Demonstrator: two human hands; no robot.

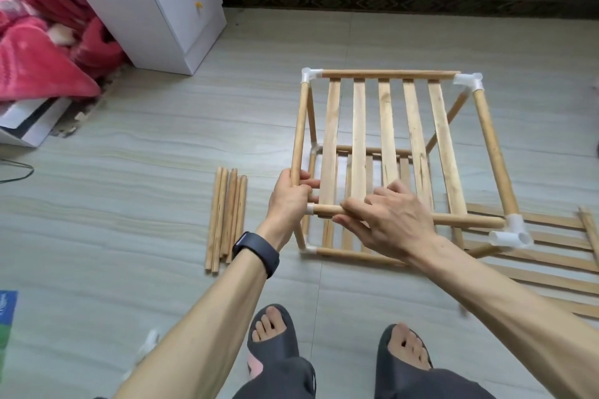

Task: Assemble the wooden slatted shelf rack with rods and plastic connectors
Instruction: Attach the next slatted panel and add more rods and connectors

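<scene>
Two tiers of the shelf rack show from our head camera. The rack stands on the grey tiled floor, just ahead of our dark slippers.

The upper tier carries five wooden slats between round rods. White plastic connectors sit at its corners: far left, far right and near right. The lower tier lies beneath it, joined to it by upright rods.

Our left grip is clenched round the near end of the left side rod, just above the near-left connector. A dark watch is on that wrist.

Our right grip lies across the front rod, close to that same corner. It is pinching the rod, with its fingers over the top and the thumb beneath.

A bundle of loose rods lies on the floor to the left of the rack, near it but not touching. To the right, a spare slatted panel lies flat, partly under the rack's near-right corner.

Farther off to the left stands a white cabinet, with a red blanket heaped beside it. A small white piece lies by our left forearm, too blurred for us to tell what it is.
</scene>
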